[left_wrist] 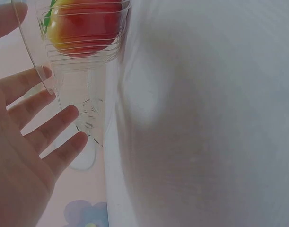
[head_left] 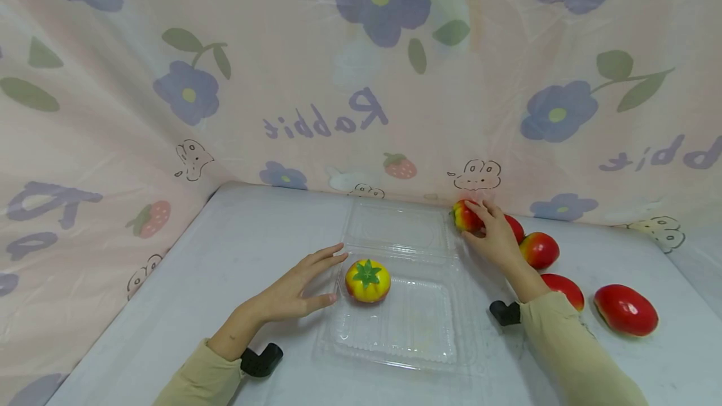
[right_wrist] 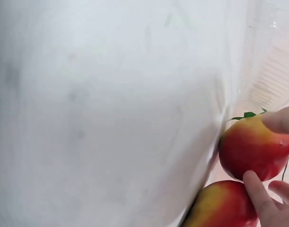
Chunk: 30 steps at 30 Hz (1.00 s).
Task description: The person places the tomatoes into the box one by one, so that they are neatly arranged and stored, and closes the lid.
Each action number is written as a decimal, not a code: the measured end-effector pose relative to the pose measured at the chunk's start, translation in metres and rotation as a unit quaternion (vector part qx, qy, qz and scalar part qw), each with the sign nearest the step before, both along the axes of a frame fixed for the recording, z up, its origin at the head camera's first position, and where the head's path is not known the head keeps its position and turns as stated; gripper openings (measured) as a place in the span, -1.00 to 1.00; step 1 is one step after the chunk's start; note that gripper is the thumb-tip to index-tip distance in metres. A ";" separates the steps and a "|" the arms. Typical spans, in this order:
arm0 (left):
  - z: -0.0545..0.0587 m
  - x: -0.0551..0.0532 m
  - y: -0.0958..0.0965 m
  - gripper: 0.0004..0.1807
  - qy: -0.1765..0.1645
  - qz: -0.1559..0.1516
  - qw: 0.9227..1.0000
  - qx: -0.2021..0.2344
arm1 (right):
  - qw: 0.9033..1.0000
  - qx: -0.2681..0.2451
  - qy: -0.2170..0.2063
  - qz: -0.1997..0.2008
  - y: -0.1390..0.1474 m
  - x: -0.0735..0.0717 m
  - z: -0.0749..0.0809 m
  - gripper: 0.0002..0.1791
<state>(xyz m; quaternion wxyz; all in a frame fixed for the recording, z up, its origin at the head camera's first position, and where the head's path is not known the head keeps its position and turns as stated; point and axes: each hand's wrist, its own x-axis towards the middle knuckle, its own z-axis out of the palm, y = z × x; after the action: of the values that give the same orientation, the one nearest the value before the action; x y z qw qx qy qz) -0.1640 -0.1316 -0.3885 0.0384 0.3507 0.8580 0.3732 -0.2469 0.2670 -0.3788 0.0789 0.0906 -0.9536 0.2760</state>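
Observation:
A clear plastic clamshell box point(head_left: 414, 359) lies unfolded on the white table, its lid point(head_left: 400, 224) toward the back. Inside its base, at the left, sits a yellow-and-red tomato point(head_left: 368, 282) with a green star-shaped top. My left hand point(head_left: 299, 287) is beside the box's left edge, fingers spread and nearly straight, holding nothing; in the left wrist view the fingertips point(left_wrist: 71, 113) are right at the clear wall. Right of the lid, my right hand point(head_left: 493, 237) grips another red-and-yellow tomato point(head_left: 467, 217) between thumb and fingers. The right wrist view shows this tomato point(right_wrist: 255, 149) with its green leaves.
More red fruits stand at the right: one partly behind my right hand point(head_left: 514, 229), a round red-yellow one point(head_left: 539, 250), one partly behind the sleeve point(head_left: 566, 290), and a glossy oval one point(head_left: 626, 310). A patterned curtain point(head_left: 316, 80) hangs along the table's back and left.

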 end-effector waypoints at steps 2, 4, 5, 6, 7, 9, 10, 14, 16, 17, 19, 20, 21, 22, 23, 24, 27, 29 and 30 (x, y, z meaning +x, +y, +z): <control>0.000 0.000 0.000 -0.30 0.002 -0.002 1.000 0.001 | 1.000 0.016 0.004 0.000 0.000 0.000 0.000 -0.25; 0.000 -0.001 -0.001 -0.30 0.004 -0.002 1.000 0.003 | 1.000 0.030 0.004 -0.002 -0.001 0.000 0.001 -0.25; 0.000 -0.001 -0.001 -0.30 0.005 -0.002 1.000 0.003 | 0.999 0.035 0.004 -0.003 -0.001 -0.001 0.001 -0.24; 0.000 -0.001 -0.001 -0.30 0.005 -0.001 1.000 0.003 | 0.999 0.040 0.003 -0.005 -0.001 -0.001 0.001 -0.24; 0.000 -0.001 -0.001 -0.30 0.005 0.000 1.000 0.003 | 0.999 0.042 0.000 -0.006 -0.002 -0.002 0.002 -0.23; 0.000 -0.001 -0.001 -0.30 0.006 0.001 1.000 0.003 | 0.999 0.045 -0.005 -0.009 -0.003 -0.003 0.001 -0.23; -0.001 -0.001 -0.001 -0.30 0.006 0.001 1.000 0.003 | 0.999 0.044 -0.007 -0.011 -0.003 -0.004 0.001 -0.23; -0.001 -0.001 -0.001 -0.31 0.004 0.000 1.000 0.004 | 0.999 0.049 0.001 -0.022 -0.005 -0.006 -0.002 -0.26; -0.002 0.000 -0.001 -0.31 0.002 0.000 1.000 0.003 | 0.998 0.053 0.007 -0.031 -0.005 -0.006 -0.004 -0.28; -0.002 0.000 -0.001 -0.31 0.001 0.000 1.000 0.003 | 0.998 0.058 0.010 -0.036 -0.006 -0.007 -0.004 -0.29; -0.002 0.000 -0.001 -0.30 -0.001 0.001 1.000 0.002 | 0.997 0.063 0.012 -0.045 -0.006 -0.007 -0.005 -0.31; -0.002 0.000 -0.001 -0.30 -0.001 0.001 1.000 0.002 | 0.997 0.064 0.011 -0.049 -0.007 -0.006 -0.005 -0.31; -0.002 0.000 -0.001 -0.30 -0.001 0.001 1.000 0.001 | 0.997 0.064 0.010 -0.051 -0.007 -0.006 -0.005 -0.32; -0.002 0.000 -0.001 -0.30 -0.001 0.002 1.000 0.001 | 0.997 0.064 0.009 -0.053 -0.007 -0.006 -0.005 -0.32; -0.001 0.000 -0.001 -0.30 0.001 0.002 1.000 0.001 | 0.996 0.064 0.007 -0.055 -0.007 -0.006 -0.004 -0.32; -0.001 0.000 -0.001 -0.30 0.001 0.003 1.000 0.000 | 0.997 0.062 0.005 -0.055 -0.007 -0.005 -0.004 -0.32; 0.000 0.000 -0.001 -0.30 0.004 0.004 1.000 -0.001 | 0.997 0.054 0.007 -0.055 -0.006 -0.004 -0.003 -0.33; 0.000 0.000 -0.001 -0.30 0.005 0.004 1.000 -0.001 | 0.997 0.043 0.010 -0.058 -0.005 -0.002 -0.002 -0.33; 0.000 0.000 -0.001 -0.30 0.005 0.004 1.000 -0.001 | 0.997 0.037 0.014 -0.059 -0.005 -0.001 -0.001 -0.33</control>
<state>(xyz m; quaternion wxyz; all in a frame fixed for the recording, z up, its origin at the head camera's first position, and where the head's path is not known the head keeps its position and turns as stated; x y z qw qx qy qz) -0.1639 -0.1324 -0.3883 0.0331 0.3495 0.8598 0.3708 -0.2481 0.2617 -0.3800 0.1049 0.0406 -0.9658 0.2338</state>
